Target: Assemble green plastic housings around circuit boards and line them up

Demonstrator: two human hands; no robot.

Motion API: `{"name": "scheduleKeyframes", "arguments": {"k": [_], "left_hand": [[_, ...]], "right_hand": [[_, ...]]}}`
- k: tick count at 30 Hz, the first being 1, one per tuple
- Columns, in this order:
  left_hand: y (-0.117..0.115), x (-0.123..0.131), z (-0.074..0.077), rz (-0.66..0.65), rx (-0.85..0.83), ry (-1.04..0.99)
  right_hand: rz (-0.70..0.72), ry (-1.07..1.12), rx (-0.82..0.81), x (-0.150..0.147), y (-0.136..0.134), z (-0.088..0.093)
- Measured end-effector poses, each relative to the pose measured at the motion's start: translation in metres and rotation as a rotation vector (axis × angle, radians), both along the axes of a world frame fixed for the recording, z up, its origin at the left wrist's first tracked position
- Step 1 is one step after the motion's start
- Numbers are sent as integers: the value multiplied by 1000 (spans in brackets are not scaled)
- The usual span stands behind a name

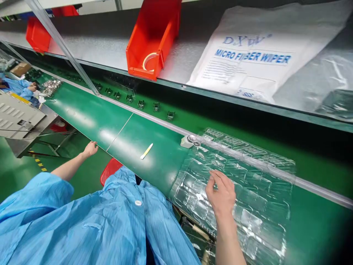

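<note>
My right hand (222,191) is over a clear plastic blister tray (253,195), its fingers loosely bent and nothing visible between them. Whether the fingertips touch the tray cannot be made out. The tray has several moulded pockets and overlaps the bench's metal rail. At the bench's near edge, far to the left, is my left hand (91,148), fingers loosely extended and holding nothing visible. Between the hands, a small yellow and white pen-like stick (146,151) lies on the green bench top (162,165). Near the tray's far left corner sits a small whitish object with round metal parts (190,140).
Several small circuit boards (141,104) line the green strip behind the rail. Above, a shelf carries a red bin (153,40) with a tape roll (149,62) and a wiper packet (248,55). A co-worker in blue (19,88) sits far left. A red stool (109,170) shows below.
</note>
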State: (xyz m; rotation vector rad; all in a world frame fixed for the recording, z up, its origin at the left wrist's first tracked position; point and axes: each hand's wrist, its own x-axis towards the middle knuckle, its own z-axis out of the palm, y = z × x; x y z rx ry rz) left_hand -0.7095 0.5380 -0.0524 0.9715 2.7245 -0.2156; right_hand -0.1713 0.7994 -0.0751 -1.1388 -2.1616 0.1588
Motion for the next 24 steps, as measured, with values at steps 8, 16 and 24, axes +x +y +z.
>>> {"name": "scheduleKeyframes", "arguments": {"k": [8,16,24], "left_hand": [[86,-125,-86,-380,74,-18],[69,-195,-189,-688,309,-61],[80,-178,-198,-680,366,87]], "right_hand": [[395,-113,14,-235,129,5],[496,-346,-106,-570,318,-60],[353,-561,-190,-740,361,-81]]}}
